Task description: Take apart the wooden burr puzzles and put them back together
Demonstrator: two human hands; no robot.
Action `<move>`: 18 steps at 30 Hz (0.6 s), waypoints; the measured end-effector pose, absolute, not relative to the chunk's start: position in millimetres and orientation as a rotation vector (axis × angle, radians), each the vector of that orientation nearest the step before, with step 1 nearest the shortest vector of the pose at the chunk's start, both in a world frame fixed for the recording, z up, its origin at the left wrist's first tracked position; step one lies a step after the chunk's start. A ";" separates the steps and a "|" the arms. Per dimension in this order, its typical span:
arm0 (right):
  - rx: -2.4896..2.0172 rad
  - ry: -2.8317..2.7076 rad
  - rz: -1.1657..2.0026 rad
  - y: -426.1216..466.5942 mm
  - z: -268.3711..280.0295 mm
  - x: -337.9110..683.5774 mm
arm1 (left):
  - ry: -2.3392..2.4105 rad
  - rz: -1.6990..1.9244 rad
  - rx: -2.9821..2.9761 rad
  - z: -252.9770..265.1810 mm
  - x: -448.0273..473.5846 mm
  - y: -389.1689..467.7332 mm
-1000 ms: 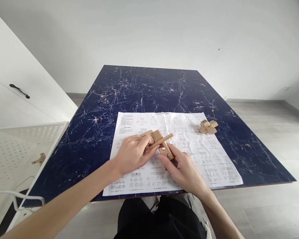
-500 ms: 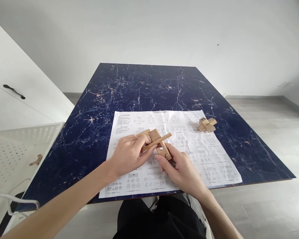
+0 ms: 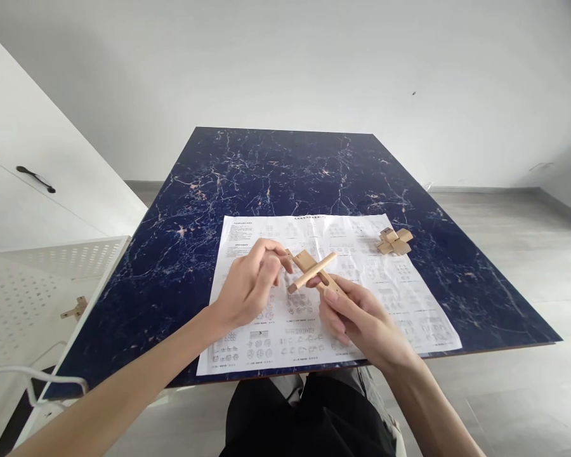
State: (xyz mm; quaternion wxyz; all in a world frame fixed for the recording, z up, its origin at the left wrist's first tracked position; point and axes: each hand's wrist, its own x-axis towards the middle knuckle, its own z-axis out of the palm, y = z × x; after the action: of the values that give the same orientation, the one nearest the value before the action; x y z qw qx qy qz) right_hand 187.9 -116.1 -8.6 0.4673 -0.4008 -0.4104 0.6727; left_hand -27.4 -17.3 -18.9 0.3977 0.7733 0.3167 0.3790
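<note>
My right hand (image 3: 361, 311) grips a flat slotted wooden puzzle piece (image 3: 304, 259) by its near end, above the printed sheet. A narrow wooden stick (image 3: 314, 271) lies slantwise across that piece, crossing it over the slot. My left hand (image 3: 252, 282) hovers just left of the pieces, its fingers loosely bent and the thumb apart from the stick. A small wooden end (image 3: 288, 254) shows by the left fingertips; the rest of it is hidden behind the hand, so I cannot tell whether it touches the fingers.
A large instruction sheet (image 3: 361, 231) with small diagrams lies on the dark blue marbled table (image 3: 285, 171). An assembled wooden burr puzzle (image 3: 394, 242) rests at its right edge. Left of the table, a perforated white surface (image 3: 23, 279) carries another wooden piece (image 3: 75, 308) and a white cable (image 3: 33, 371).
My left hand has let go of the stick and drawn slightly back. My right hand has shifted right with the slotted piece and the stick, which have turned a little.
</note>
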 end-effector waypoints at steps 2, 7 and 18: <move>-0.836 -0.934 1.760 -118.2 -8.2 185.9 | 0.826 0.978 1.789 -14.6 -26.8 -16.9; -0.574 -0.779 1.991 -118.5 -10.8 171.9 | 0.635 0.801 1.655 -5.3 -27.6 -13.7; -0.425 -0.572 2.128 -106.4 -12.0 141.0 | 0.431 0.644 1.518 -4.1 -32.1 -13.5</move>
State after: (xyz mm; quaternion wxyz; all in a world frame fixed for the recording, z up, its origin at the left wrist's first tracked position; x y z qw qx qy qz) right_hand 141.0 -106.4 -12.0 0.4340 -0.1707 -0.2298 0.8542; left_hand -32.1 -13.5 -4.1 0.6583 0.6705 0.1904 0.2842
